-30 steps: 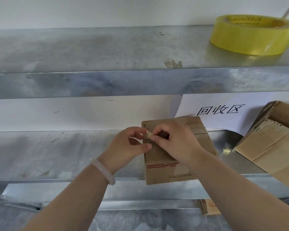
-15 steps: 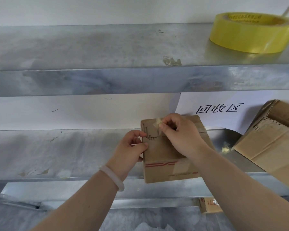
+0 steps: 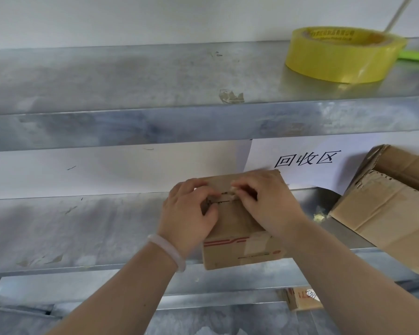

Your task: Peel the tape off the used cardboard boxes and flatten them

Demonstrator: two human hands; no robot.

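Cardboard box [image 3: 228, 258]: it is small and brown, with red stripes on its front. We see it on the middle shelf [image 3: 82, 228], which is metal, at the front edge and between our two hands.
Left hand [image 3: 189, 213]: our fingers are curled over the top left edge of the cardboard box and grip it.
Right hand [image 3: 266, 201]: it lies on the top of the cardboard box, and its thumb and forefinger pinch a small pale piece of tape [image 3: 233, 189] at the seam.
Front strip [image 3: 257, 243]: this pale tape is stuck on the front face, to the right of the red stripes.
Bracelet [image 3: 167, 250]: a pale ring sits on our left wrist.
Larger box [image 3: 385, 209]: it stands tilted at the right end of the same shelf, apart from the small one, and its edges are torn.
Paper sign [image 3: 305, 160]: a white sheet with dark characters hangs on the wall behind the boxes.
Upper shelf [image 3: 131, 76]: it carries a yellow tape roll [image 3: 344, 59] at the right and a crumpled tape scrap [image 3: 230, 96] near its front edge.
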